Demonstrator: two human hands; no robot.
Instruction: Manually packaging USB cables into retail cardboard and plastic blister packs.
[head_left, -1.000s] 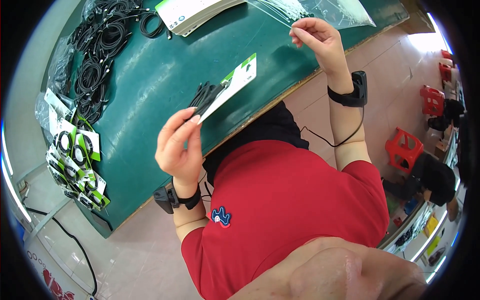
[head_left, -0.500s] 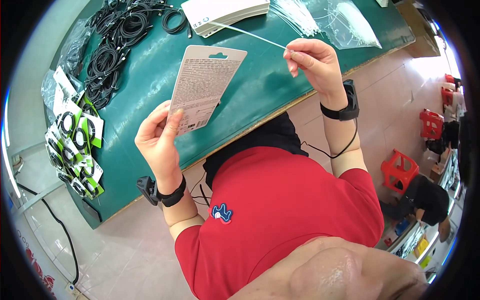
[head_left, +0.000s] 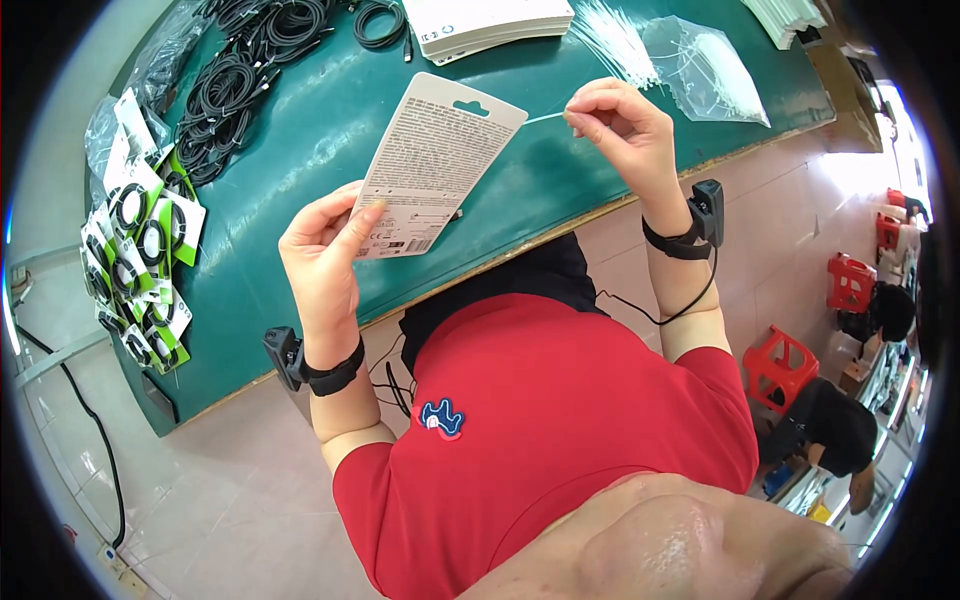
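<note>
My left hand (head_left: 325, 255) grips a white packaging card (head_left: 430, 160) by its lower left corner, thumb on the printed back. The card stands tilted over the green table and has a hang hole near its top. Pinched in my right hand (head_left: 625, 130) is a thin white cable tie (head_left: 545, 117). It runs left toward the card's upper right edge, and its far end is hidden behind the card. A small dark tip (head_left: 458, 214) peeks out past the card's lower right edge; what it belongs to is hidden.
Black coiled cables (head_left: 225, 110) lie at the far left, with finished carded cables (head_left: 140, 260) piled nearer. A stack of white cards (head_left: 490, 30) sits at the back. Loose white cable ties (head_left: 615, 45) and a bag of them (head_left: 710, 75) lie right on the green table (head_left: 260, 300).
The cable tie's far end has gone from open view above the table to behind the card. The card has shifted right and leans more. The whole view has shifted slightly.
</note>
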